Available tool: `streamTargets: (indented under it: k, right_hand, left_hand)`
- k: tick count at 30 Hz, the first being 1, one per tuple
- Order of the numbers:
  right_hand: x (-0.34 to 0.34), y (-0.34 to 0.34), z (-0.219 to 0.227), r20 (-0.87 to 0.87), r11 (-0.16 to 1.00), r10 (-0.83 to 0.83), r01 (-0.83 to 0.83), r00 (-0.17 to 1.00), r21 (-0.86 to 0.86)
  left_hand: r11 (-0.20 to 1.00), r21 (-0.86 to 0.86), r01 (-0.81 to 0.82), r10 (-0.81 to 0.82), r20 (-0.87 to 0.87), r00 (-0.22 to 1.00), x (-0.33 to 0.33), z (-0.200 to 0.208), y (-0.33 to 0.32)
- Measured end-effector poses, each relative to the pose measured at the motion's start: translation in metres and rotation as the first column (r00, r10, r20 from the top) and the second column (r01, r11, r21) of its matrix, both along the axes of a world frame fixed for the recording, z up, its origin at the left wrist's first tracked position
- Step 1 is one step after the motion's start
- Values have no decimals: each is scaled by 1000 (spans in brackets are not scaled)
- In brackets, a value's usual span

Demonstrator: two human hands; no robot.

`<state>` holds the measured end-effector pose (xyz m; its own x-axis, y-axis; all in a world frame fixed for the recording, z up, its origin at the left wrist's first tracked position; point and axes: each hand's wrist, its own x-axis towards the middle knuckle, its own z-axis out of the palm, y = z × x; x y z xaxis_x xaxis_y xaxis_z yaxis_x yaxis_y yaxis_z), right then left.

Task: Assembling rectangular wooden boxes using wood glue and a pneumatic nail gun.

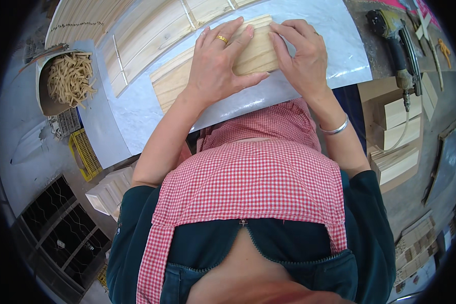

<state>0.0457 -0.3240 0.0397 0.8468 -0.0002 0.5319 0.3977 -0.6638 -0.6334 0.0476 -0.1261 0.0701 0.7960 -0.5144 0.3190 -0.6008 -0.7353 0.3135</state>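
A pale wooden board (261,53), seemingly of joined strips, lies on the sheet-covered table near its front edge. My left hand (217,63) rests across it, fingers stretched out and thumb spread to the right, hiding the board's middle. At the right end of the board is my right hand (305,55), its fingers bent and the tips of thumb and forefinger gripping the edge. Whether a small piece sits between those tips I cannot make out. Beyond the hands lie larger wooden panels (147,43) with light strips across them.
Left of the table's white covering (114,134), a box holds many thin wood strips (71,76). A yellow crate (87,154) sits lower. To the right lies an air tool (392,40) with a hose, above a cardboard box of wooden pieces (400,139).
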Motion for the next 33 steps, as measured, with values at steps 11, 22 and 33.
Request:
streamTargets:
  k: [11,22,33]
  right_hand:
    - [10,-6,9,-66,995,74,-69,995,74]
    - [36,-4,4,-409,950,132,2,903,312]
    - [25,-18,-5,-372,911,217,-51,903,409]
  left_hand:
    - [993,-112,27,-37,-87,996,5,-1,-1]
    - [997,-77,-23,11,-152,988,4,1,-4]
    - [999,38,19,-18,-21,1000,3,-3,-3]
